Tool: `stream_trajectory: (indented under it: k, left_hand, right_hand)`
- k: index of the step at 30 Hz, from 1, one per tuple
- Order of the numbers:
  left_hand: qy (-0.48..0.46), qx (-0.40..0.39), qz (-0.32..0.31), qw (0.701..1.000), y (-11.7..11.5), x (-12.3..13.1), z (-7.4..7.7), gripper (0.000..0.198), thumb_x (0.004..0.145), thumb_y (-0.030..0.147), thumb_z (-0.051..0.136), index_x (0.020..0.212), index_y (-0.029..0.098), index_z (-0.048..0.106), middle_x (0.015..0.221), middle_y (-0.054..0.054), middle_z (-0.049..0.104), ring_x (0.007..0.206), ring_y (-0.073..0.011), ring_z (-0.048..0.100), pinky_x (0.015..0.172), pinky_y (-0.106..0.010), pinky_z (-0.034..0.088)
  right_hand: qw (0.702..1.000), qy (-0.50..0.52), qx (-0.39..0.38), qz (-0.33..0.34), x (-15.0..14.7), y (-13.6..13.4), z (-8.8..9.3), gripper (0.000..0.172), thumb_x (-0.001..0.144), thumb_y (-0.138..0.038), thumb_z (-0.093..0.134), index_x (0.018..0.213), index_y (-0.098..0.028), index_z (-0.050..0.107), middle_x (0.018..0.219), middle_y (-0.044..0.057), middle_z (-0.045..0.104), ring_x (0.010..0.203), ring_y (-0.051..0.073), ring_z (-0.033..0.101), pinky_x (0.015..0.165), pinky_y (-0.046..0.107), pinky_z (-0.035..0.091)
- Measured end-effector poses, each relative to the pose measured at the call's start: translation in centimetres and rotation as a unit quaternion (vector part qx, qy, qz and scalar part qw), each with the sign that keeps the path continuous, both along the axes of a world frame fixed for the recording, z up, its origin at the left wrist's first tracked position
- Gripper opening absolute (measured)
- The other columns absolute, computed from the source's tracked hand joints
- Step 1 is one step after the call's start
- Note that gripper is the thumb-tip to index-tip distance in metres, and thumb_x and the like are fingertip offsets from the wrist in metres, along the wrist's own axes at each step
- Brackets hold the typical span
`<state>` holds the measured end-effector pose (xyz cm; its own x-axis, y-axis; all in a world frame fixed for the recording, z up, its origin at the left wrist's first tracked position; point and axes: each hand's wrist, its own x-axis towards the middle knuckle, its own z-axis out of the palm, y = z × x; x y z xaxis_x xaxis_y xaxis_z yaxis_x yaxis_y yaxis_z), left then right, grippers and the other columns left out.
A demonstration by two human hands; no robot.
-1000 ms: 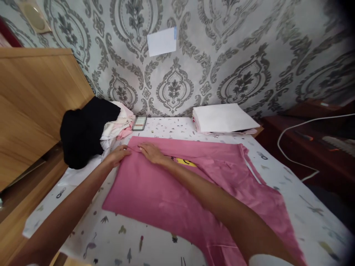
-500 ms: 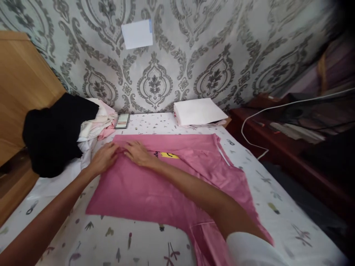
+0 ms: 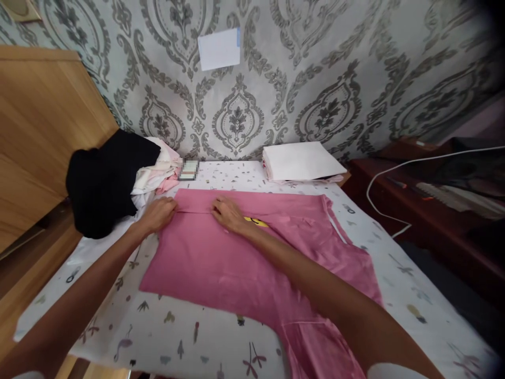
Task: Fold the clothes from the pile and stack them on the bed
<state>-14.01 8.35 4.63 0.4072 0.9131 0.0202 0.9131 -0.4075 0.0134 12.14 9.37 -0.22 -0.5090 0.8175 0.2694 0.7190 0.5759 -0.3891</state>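
Note:
A pink T-shirt [image 3: 221,258] lies spread over a white patterned sheet, its far side folded over in a long strip. Its neck opening is at the right, and one sleeve hangs toward me at the bottom. A yellow print [image 3: 256,221] shows partly from under the fold. My left hand [image 3: 160,213] is closed on the shirt's left hem at the end of the fold. Farther along the same fold, my right hand [image 3: 229,213] has its fingers curled down, gripping the cloth. The fingertips of both hands are partly hidden.
A black garment [image 3: 106,181] and light crumpled clothes [image 3: 158,176] are heaped at the left by a wooden cabinet [image 3: 47,126]. White papers [image 3: 303,160] are stacked against the wall. A white cable [image 3: 371,181] crosses the dark red furniture [image 3: 379,168] at right.
My right hand has moved right along the fold, away from my left hand. The folded strip between them now looks flatter. The view has shifted left.

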Motion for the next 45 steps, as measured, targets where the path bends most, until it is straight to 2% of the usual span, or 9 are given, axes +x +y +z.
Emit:
stream_trajectory:
  k: [6, 12, 17, 24, 29, 33, 36, 41, 45]
  left_hand:
    - [-0.045, -0.015, 0.019, 0.999, 1.6, 0.7, 1.6, 0.027, 0.089, 0.032, 0.042, 0.088, 0.020, 0.067, 0.099, -0.011, 0.070, 0.102, -0.0289, 0.063, 0.096, -0.041, 0.045]
    - [-0.133, -0.027, -0.014, 0.991, 4.2, 5.0, -2.3, 0.065, 0.096, 0.048, 0.027, 0.144, 0.008, 0.043, 0.152, -0.020, 0.046, 0.142, -0.0282, 0.041, 0.117, -0.043, 0.031]
    - [-0.031, -0.017, 0.026, 0.999, 5.3, 4.2, -5.1, 0.070, 0.095, 0.048, 0.025, 0.149, 0.005, 0.036, 0.160, -0.022, 0.030, 0.152, -0.0314, 0.021, 0.120, -0.053, 0.021]
    - [-0.022, 0.035, 0.054, 0.998, 4.6, 5.2, -3.5, 0.059, 0.095, 0.041, 0.030, 0.142, 0.011, 0.047, 0.155, -0.022, 0.040, 0.142, -0.0406, 0.038, 0.113, -0.065, 0.029]
    - [-0.154, -0.003, -0.179, 0.972, 0.6, 15.4, -1.9, 0.046, 0.093, 0.039, 0.041, 0.132, 0.020, 0.056, 0.135, -0.014, 0.062, 0.126, -0.0331, 0.056, 0.110, -0.049, 0.042]
    - [-0.148, -0.084, -0.363, 0.916, -3.3, 24.7, -1.0, 0.053, 0.088, 0.022, 0.046, 0.140, 0.029, 0.051, 0.152, -0.007, 0.048, 0.143, -0.0292, 0.040, 0.122, -0.053, 0.021]
    - [-0.086, -0.130, -0.412, 0.898, -4.1, 29.1, -0.1, 0.068, 0.079, 0.014, 0.051, 0.145, 0.026, 0.046, 0.155, -0.012, 0.043, 0.144, -0.0328, 0.037, 0.121, -0.058, 0.017]
    - [-0.035, -0.113, -0.422, 0.899, -3.2, 30.7, 1.0, 0.040, 0.076, 0.015, 0.055, 0.115, 0.021, 0.064, 0.116, -0.013, 0.068, 0.114, -0.0342, 0.060, 0.113, -0.058, 0.028]
    - [-0.044, -0.163, -0.416, 0.893, -4.7, 28.8, 1.4, 0.021, 0.074, 0.013, 0.057, 0.089, 0.025, 0.065, 0.091, -0.006, 0.071, 0.087, -0.0272, 0.066, 0.092, -0.043, 0.044]
  right_hand:
    - [1.000, -0.004, -0.012, -0.011, 0.7, -0.2, 1.0, 0.018, 0.094, -0.019, 0.049, 0.091, -0.016, 0.067, 0.097, 0.009, 0.066, 0.093, 0.021, 0.058, 0.085, 0.032, 0.043]
    - [0.995, -0.051, -0.044, -0.070, 3.2, 0.2, 1.1, 0.037, 0.102, -0.034, 0.044, 0.132, -0.016, 0.057, 0.146, 0.015, 0.053, 0.135, 0.028, 0.046, 0.112, 0.045, 0.033]
    - [0.981, -0.038, -0.087, -0.168, 12.1, 0.3, 0.0, 0.047, 0.100, -0.039, 0.046, 0.140, -0.017, 0.053, 0.153, 0.016, 0.046, 0.145, 0.030, 0.036, 0.118, 0.050, 0.026]
    - [0.927, 0.045, -0.027, -0.373, 26.6, -3.1, 1.6, 0.041, 0.096, -0.019, 0.036, 0.127, -0.014, 0.063, 0.127, 0.014, 0.067, 0.115, 0.025, 0.061, 0.100, 0.039, 0.045]
    - [0.892, 0.045, -0.041, -0.447, 29.7, -3.6, 1.3, 0.031, 0.093, -0.022, 0.044, 0.101, -0.017, 0.073, 0.094, 0.008, 0.075, 0.087, 0.021, 0.068, 0.078, 0.031, 0.050]
    - [0.881, 0.044, -0.052, -0.468, 29.2, -1.9, 0.3, 0.031, 0.094, -0.036, 0.050, 0.108, -0.017, 0.072, 0.096, 0.008, 0.074, 0.087, 0.021, 0.067, 0.076, 0.029, 0.050]
    - [0.879, 0.035, -0.049, -0.473, 29.0, -1.1, -0.2, 0.038, 0.093, -0.039, 0.054, 0.121, -0.016, 0.067, 0.105, 0.011, 0.072, 0.095, 0.023, 0.066, 0.081, 0.032, 0.050]
    - [0.884, 0.016, -0.027, -0.466, 29.2, -1.3, -0.9, 0.033, 0.092, -0.034, 0.056, 0.116, -0.017, 0.071, 0.115, 0.014, 0.065, 0.107, 0.027, 0.060, 0.095, 0.036, 0.045]
    - [0.886, 0.020, -0.021, -0.463, 29.4, -1.3, -1.5, 0.029, 0.091, -0.033, 0.055, 0.110, -0.018, 0.072, 0.110, 0.013, 0.065, 0.104, 0.026, 0.060, 0.093, 0.036, 0.046]
